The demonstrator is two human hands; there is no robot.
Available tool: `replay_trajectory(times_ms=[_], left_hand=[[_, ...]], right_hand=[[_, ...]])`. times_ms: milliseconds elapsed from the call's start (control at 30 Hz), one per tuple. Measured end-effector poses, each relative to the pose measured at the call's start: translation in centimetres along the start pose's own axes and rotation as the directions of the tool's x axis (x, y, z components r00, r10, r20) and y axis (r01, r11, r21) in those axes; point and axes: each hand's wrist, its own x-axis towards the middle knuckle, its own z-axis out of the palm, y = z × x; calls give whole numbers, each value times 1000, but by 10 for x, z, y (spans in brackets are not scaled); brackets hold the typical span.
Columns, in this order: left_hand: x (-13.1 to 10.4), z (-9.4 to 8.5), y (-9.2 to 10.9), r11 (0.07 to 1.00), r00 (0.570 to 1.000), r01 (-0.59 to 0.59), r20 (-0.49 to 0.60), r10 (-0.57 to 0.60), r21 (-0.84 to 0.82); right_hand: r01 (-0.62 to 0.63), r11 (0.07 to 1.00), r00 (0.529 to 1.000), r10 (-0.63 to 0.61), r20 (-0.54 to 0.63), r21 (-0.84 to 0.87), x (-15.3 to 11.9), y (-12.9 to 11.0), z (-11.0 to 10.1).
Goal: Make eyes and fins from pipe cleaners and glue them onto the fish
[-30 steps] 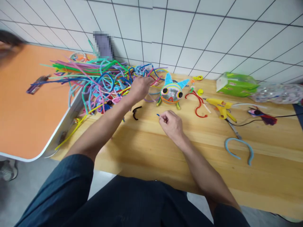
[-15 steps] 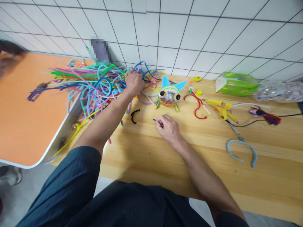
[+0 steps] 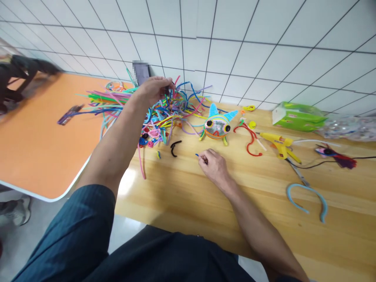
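Blue is showing at the fingertips of my right grip (image 3: 214, 166), near the centre of the frame, where thumb and fingers are pinching a short blue piece (image 3: 197, 154). My left grip (image 3: 153, 89) is hovering over the tangled pile of pipe cleaners (image 3: 176, 105) at upper centre-left, its fingers curling nearly together; I cannot tell whether they are holding anything. Just above my right grip in the frame, a blue-eared creature (image 3: 217, 127) is standing on the wooden tabletop (image 3: 264, 188). Bent black pieces (image 3: 173, 146) are lying left of centre, and a yellow glue gun (image 3: 277, 141) is resting at right.
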Motion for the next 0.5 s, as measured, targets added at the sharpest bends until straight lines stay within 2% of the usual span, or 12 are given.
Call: replay_trajectory(times_ms=[133,267,367,500], left_hand=[[-13,-11,27,992,1000,-13,19,15,-125],[-19,-27,47,955,985,-164,4,170,-246],[-14,-33,41,963,981,-196,-31,194,-183],[-18,-35,11,992,992,-123,0,123,30]], right_hand=[[26,1000,1000,-26,-6,1,0,2,2],[68,997,997,-67,-43,20,0,7,9],[89,996,994,-88,-57,25,0,10,13],[85,996,996,-84,-41,28,0,12,14]])
